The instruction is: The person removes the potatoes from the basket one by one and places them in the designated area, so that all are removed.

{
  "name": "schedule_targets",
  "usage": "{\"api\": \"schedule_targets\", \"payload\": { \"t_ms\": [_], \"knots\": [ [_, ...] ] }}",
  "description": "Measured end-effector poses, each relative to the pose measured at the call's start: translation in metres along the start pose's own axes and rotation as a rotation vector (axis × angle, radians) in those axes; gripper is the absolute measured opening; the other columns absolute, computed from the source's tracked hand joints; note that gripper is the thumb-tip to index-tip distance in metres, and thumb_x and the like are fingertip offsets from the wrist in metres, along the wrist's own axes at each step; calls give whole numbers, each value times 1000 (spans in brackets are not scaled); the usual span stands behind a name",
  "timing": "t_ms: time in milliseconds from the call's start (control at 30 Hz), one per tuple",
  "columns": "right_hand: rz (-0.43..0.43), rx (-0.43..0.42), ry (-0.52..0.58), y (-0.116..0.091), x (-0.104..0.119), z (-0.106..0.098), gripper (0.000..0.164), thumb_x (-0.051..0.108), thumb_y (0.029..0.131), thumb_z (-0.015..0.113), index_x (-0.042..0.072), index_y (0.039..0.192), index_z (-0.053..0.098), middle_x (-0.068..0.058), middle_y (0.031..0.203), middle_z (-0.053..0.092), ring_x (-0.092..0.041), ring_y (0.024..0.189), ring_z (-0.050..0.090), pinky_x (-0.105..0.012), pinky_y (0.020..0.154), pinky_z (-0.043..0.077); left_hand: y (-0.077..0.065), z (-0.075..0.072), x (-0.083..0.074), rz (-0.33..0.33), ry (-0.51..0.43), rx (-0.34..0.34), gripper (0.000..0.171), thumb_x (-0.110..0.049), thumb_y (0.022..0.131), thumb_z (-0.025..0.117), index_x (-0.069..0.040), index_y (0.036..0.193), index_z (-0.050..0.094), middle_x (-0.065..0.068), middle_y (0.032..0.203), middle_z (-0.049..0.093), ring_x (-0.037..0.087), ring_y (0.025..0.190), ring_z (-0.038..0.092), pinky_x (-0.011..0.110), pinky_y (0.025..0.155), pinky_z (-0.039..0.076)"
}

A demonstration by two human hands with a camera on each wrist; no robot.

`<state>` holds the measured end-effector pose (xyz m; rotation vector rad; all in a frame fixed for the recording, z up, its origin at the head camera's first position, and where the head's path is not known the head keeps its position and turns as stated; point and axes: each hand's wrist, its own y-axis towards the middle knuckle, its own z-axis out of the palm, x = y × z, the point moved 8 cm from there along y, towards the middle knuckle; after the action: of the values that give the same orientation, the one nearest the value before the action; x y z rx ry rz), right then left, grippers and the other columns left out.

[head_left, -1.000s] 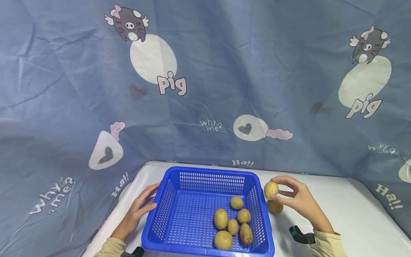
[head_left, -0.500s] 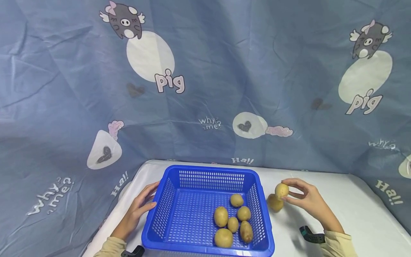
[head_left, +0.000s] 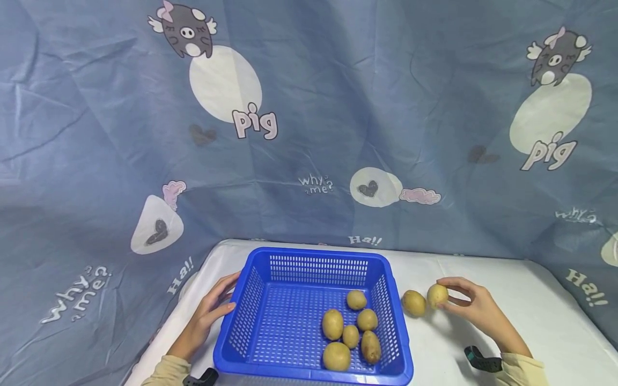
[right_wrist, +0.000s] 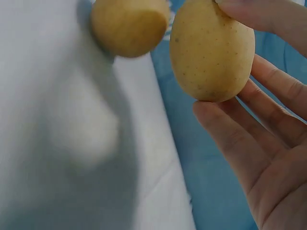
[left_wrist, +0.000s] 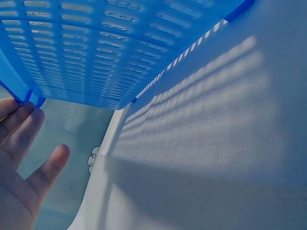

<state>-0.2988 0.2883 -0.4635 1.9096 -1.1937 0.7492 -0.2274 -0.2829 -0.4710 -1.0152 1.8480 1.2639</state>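
A potato (head_left: 436, 296) is pinched between the thumb and fingers of my right hand (head_left: 478, 308), low over the white table to the right of the basket. Seen from the right wrist, the potato (right_wrist: 213, 52) is oval, yellow-brown and speckled. A second potato (head_left: 414, 304) lies on the table between the held one and the basket. The blue slotted basket (head_left: 294, 257) has several potatoes grouped in its right half, among them a round one (head_left: 336, 356) near the front. At its left rim rests my left hand (head_left: 205, 316); in the left wrist view the fingertips (left_wrist: 34, 115) touch the rim, thumb apart.
A white cloth-covered table (head_left: 507, 300) extends to the right of the basket. Behind and left of it hangs a blue curtain (head_left: 309, 118) with pig prints. Dark straps (head_left: 483, 360) sit on both wrists.
My right hand has carried its potato rightward and lower, away from the basket, uncovering the potato on the table. The left hand stays at the rim.
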Motion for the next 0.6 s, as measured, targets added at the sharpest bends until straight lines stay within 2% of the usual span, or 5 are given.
{"api": "schedule_targets", "payload": {
  "t_ms": [233, 467, 600],
  "knots": [
    [77, 1, -3, -6, -20, -4, 50, 9, 83, 86, -3, 126, 66, 12, 117, 70, 11, 107, 63, -17, 86, 60, 0, 0, 0, 12, -8, 3, 63, -1, 96, 48, -4, 158, 38, 25, 156, 44, -1, 141, 46, 12, 112, 38],
    [114, 33, -34, -6, -29, -1, 51, 11, 81, 87, -3, 125, 66, -19, 124, 69, 12, 106, 62, -19, 86, 60, 0, 1, 0, 12, -3, 2, 63, -1, 96, 48, -3, 158, 38, 25, 155, 44, -1, 141, 47, 12, 111, 38],
    [130, 36, -61, -7, -32, -1, 52, 11, 80, 89, -3, 125, 67, -25, 125, 67, 14, 104, 61, -19, 85, 61, 0, 1, 0, 4, 1, -2, 63, -2, 96, 48, -4, 157, 39, 24, 156, 45, -1, 141, 47, 12, 111, 38]
  ]
}}
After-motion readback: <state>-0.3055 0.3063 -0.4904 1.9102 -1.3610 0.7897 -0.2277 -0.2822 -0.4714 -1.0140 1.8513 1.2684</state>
